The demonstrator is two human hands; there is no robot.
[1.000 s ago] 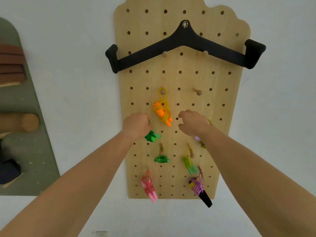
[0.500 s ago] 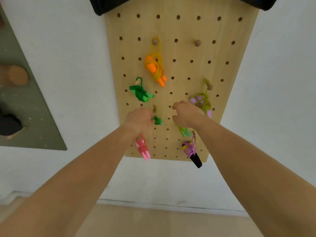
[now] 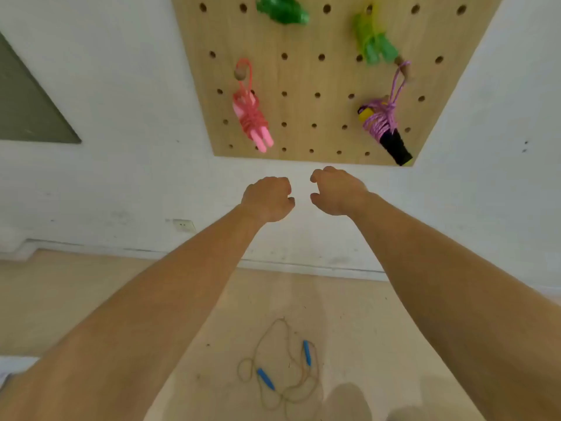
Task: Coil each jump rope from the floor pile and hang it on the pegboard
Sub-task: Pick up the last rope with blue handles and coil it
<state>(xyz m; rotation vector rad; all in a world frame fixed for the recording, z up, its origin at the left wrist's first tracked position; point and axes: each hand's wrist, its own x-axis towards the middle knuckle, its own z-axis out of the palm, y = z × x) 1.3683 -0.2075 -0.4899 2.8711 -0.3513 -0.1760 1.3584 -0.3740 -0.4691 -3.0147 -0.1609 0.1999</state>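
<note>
the left hand [image 3: 267,197] and the right hand [image 3: 335,189] are held side by side in front of the wall [image 3: 121,86], just below the lower edge of the pegboard [image 3: 303,75] and well above the floor [image 3: 91,299]. the left hand's fingers are curled in toward the palm and nothing is held; the right hand's fingers are loosely bent, with a gap left to the thumb, and nothing is held. the uncoiled jump rope [image 3: 307,352] is spread loose on the floor, directly below both hands and well apart from them, framed between the two forearms. its tangle is drawn out mostly toward and away from the wall. a downward reach is judged to be required; the left hand is judged marginally nearer, since one blue handle [image 3: 265,378] is placed beneath it. a pink coiled rope [image 3: 250,117] is hung on the pegboard above
</note>
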